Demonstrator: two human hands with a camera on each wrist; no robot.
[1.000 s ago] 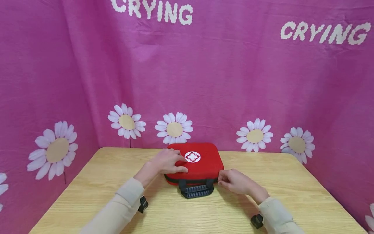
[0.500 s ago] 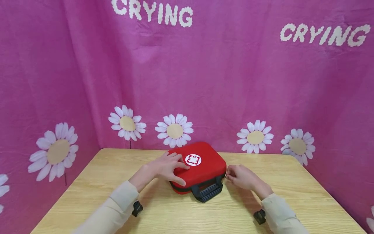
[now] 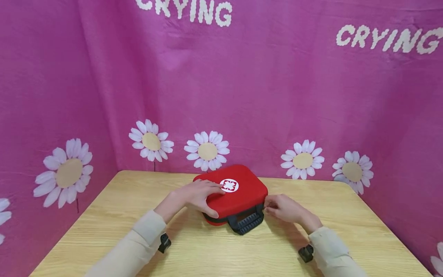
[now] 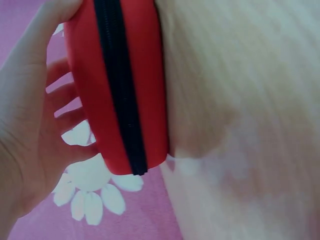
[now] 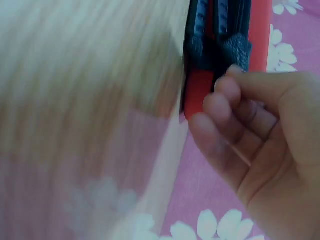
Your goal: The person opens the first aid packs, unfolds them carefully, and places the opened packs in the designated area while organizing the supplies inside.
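Observation:
A red first-aid case [image 3: 242, 192] lies turned at a slant on the table, lid closed, with a white round emblem on top. Its black handle [image 3: 250, 223] points toward me and to the right. Spread over the lid's left part is my left hand [image 3: 199, 196], thumb near the front edge. In the left wrist view the black zipper [image 4: 120, 85] runs along the case's side, closed there. My right hand [image 3: 285, 208] is at the front right corner, thumb and forefinger pinching at the zipper beside the handle [image 5: 200, 30]; the zipper pull is hidden by the fingertips.
The wooden table [image 3: 207, 254] extends around the case on all sides. Behind it hangs a pink curtain [image 3: 256, 96] with printed daisies, close to the table's back edge. A small black device [image 3: 164, 243] hangs under the left wrist, another [image 3: 306, 254] under the right.
The case has turned, its handle swinging to the right and its right corner moving back. The left hand has stayed on the lid, and the right hand has shifted slightly right and back.

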